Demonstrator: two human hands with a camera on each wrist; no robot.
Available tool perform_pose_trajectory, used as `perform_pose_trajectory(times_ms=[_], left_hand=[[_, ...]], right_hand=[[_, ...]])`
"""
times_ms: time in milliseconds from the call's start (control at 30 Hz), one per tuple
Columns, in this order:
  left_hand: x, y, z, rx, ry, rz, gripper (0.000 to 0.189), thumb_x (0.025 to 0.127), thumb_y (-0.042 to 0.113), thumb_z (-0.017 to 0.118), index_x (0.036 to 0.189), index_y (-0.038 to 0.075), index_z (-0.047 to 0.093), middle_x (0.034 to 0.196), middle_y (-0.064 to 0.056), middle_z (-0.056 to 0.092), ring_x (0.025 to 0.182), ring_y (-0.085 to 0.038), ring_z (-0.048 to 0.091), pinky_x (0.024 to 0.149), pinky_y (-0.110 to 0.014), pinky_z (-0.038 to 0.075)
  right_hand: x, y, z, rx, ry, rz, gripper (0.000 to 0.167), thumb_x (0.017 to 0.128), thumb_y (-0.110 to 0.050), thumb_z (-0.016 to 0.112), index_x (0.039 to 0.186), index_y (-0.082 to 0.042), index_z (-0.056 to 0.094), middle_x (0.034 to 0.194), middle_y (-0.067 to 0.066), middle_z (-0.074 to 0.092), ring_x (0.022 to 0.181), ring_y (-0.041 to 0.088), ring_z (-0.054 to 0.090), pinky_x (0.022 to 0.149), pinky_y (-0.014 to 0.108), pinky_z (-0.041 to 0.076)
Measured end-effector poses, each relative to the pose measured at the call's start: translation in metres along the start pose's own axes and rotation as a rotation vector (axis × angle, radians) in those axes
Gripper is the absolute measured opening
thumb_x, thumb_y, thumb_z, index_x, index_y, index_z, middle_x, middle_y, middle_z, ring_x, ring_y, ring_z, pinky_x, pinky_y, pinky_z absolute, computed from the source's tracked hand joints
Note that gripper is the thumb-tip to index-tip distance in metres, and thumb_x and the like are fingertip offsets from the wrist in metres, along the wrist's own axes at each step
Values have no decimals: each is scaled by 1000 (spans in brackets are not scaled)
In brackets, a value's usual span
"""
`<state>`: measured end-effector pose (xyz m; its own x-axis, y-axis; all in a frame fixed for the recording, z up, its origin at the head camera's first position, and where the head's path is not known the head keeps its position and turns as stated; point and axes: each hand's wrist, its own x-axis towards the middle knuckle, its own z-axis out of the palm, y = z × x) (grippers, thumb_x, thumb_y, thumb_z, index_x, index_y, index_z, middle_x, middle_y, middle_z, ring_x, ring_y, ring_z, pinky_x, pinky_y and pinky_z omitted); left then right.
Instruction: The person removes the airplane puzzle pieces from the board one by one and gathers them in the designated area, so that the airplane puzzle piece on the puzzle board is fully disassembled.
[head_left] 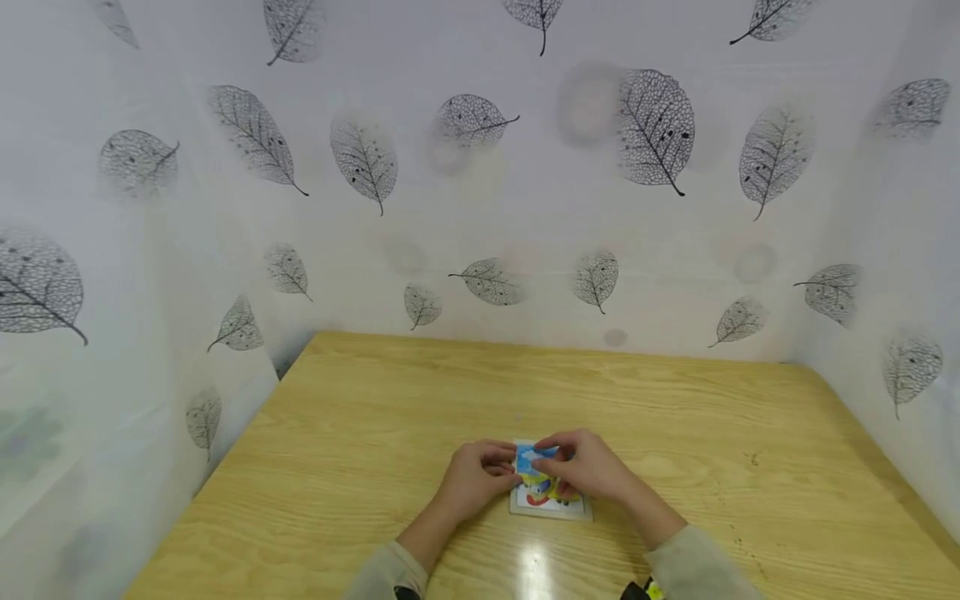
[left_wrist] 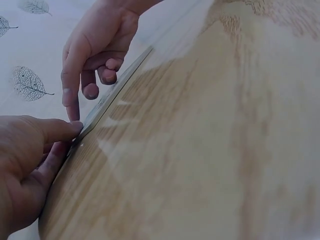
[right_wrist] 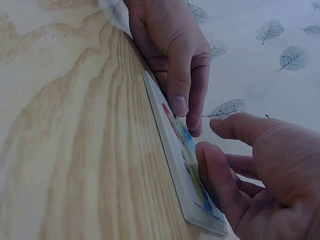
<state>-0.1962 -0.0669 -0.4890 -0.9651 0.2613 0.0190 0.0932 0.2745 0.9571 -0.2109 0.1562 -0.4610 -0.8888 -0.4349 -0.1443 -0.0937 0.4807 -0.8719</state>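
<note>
A small jigsaw board [head_left: 551, 511] lies flat on the wooden table, with a pale rim around a bright picture in blue, yellow and red. My left hand [head_left: 477, 479] grips its left edge, thumb on the rim and fingers curled along the side. In the right wrist view the left thumb [right_wrist: 180, 102] presses close to the picture's edge. Over the right part of the board is my right hand [head_left: 588, 467], index finger and thumb apart, with nothing seen between them. The right fingers cover part of the picture. In the right wrist view, their tips are right at the board's surface [right_wrist: 172, 150].
The light wood table [head_left: 360, 417] spreads around the board on all sides. Behind it and at both sides hangs a pale curtain [head_left: 510, 208] printed with dark leaves. Black and yellow gear [head_left: 654, 590] shows at the right wrist.
</note>
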Motion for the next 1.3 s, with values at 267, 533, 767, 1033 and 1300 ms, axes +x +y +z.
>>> perform_pose_trajectory(times_ms=[267, 533, 767, 1033, 1300], left_hand=[[0, -1, -1, -24, -6, 5, 20, 81, 4, 81, 99, -4, 74, 124, -17, 66, 94, -22, 71, 79, -18, 59], [0, 1, -5, 15, -1, 2, 22, 83, 8, 81, 102, -3, 74, 124, -15, 66, 94, -17, 71, 80, -18, 59], [0, 0, -5, -18, -31, -20, 21, 83, 7, 80, 101, -1, 74, 123, -14, 66, 93, -16, 71, 79, -19, 60], [0, 0, -8, 0, -18, -17, 22, 83, 8, 80, 102, -1, 74, 126, -15, 66, 94, -17, 71, 80, -19, 60], [-1, 1, -3, -39, -19, -17, 21, 81, 4, 81, 100, -4, 74, 124, -17, 66, 94, -22, 72, 78, -19, 60]], right_hand=[[4, -6, 1, 5, -51, 7, 43, 95, -26, 70, 128, -1, 63, 76, 9, 64, 54, 15, 63, 50, 29, 58], [9, -13, 1, -11, -89, 5, 45, 96, -26, 68, 133, -1, 61, 80, 10, 64, 54, 16, 63, 51, 31, 58], [10, -17, 1, -58, -117, 12, 41, 98, -26, 64, 131, -1, 60, 79, 9, 65, 52, 15, 64, 49, 30, 57], [15, -22, 5, -133, -108, -17, 35, 98, -19, 63, 129, -1, 62, 77, 6, 65, 50, 14, 62, 48, 30, 56], [10, -14, 5, -103, -87, -26, 41, 90, -11, 74, 127, 1, 62, 73, 7, 57, 52, 13, 61, 49, 27, 56]])
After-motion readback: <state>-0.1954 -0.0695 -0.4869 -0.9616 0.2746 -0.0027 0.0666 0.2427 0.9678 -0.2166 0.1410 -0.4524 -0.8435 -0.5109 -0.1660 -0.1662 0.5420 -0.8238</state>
